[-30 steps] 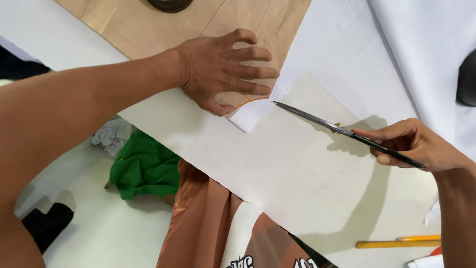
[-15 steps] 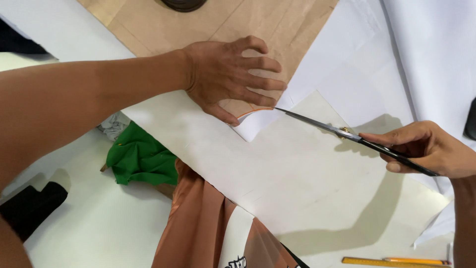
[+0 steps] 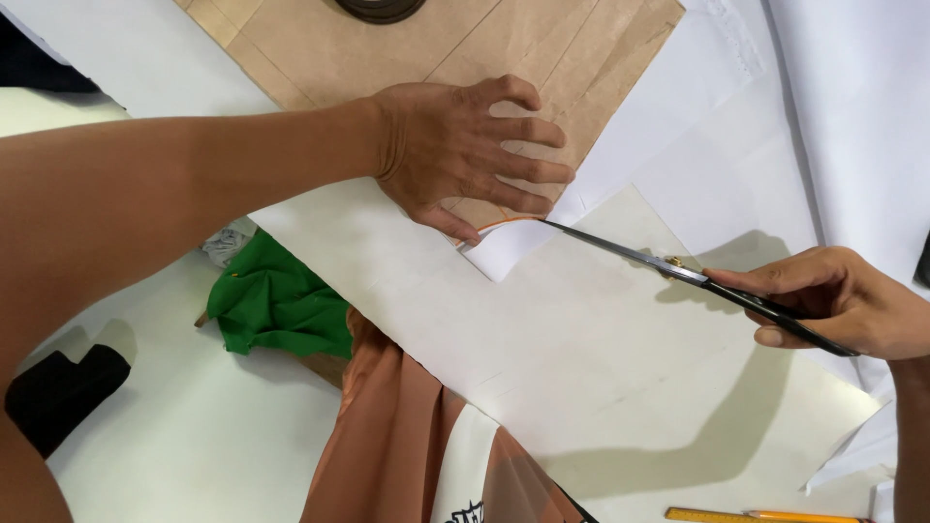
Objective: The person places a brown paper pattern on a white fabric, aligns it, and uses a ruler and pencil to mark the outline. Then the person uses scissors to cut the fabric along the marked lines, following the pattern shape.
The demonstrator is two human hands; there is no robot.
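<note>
My left hand (image 3: pixel 465 155) lies flat, fingers spread, on a brown paper pattern (image 3: pixel 465 48) that rests on white fabric (image 3: pixel 678 126). My right hand (image 3: pixel 843 300) grips the black handles of long scissors (image 3: pixel 639 257). The blades reach left, and their tip sits at the corner of the brown paper, just below my left fingertips, where the white fabric is cut along the pattern edge. A large cream paper sheet (image 3: pixel 601 368) lies under the scissors.
A green cloth (image 3: pixel 276 300) and a rust-brown garment (image 3: pixel 397 436) with a white printed panel hang below the table edge. A dark round object (image 3: pixel 380 8) sits at the top of the pattern. A yellow ruler and a pencil (image 3: pixel 765 516) lie at the bottom right.
The scissors have advanced left, their tip now reaching the brown paper's corner under my left fingers. My left hand stays pressed on the pattern.
</note>
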